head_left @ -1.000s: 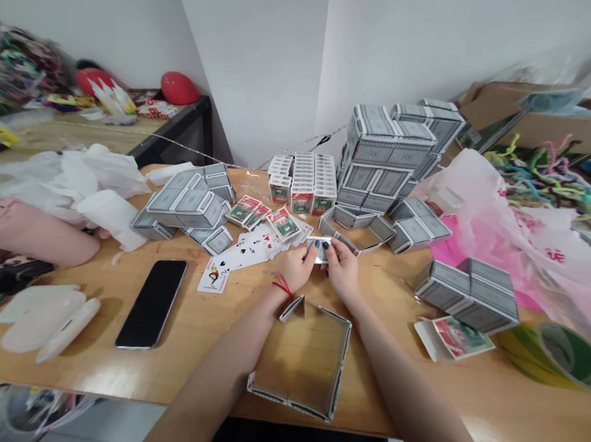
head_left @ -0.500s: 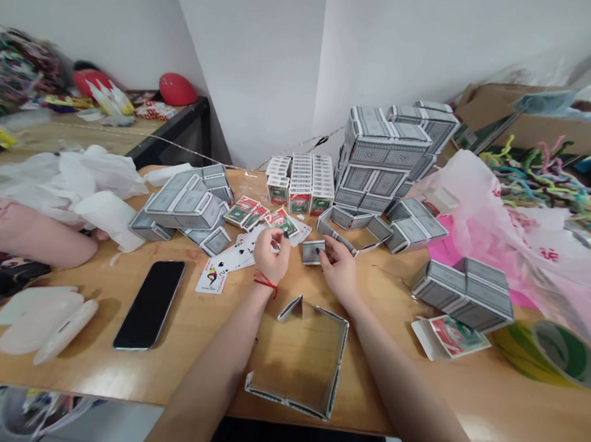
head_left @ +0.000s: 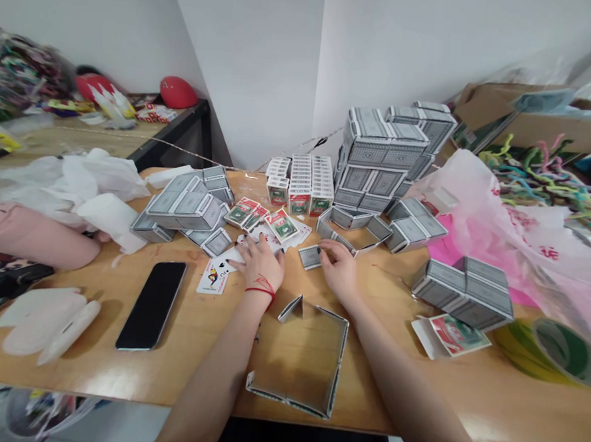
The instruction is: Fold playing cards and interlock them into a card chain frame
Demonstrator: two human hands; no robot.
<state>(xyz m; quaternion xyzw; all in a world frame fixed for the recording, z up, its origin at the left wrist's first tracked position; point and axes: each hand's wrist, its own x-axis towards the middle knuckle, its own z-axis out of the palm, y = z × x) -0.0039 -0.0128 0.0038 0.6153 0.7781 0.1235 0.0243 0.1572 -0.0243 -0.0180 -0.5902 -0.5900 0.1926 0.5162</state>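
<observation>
With its fingers spread, my left hand (head_left: 261,264) lies over the loose playing cards (head_left: 224,265), which are fanned face up and partly hidden under it. My right hand (head_left: 338,269) pinches the right end of a grey-backed playing card (head_left: 309,257) low over the table; its fingertips are partly hidden. Between my forearms stands an open frame of folded playing cards (head_left: 341,357), with a gap at its upper left side. Just beyond my left hand lie several boxed card decks (head_left: 282,225).
A tall stack of card-built blocks (head_left: 385,146) stands at the back, beside rows of boxed decks (head_left: 300,181). More card blocks sit left (head_left: 186,201) and right (head_left: 464,291). A phone (head_left: 153,306), a pink roll (head_left: 34,235) and a tape roll (head_left: 518,345) lie around.
My left hand has come down, turned over and spread its fingers on the loose cards. The card at my right hand has tilted slightly; that hand has barely moved.
</observation>
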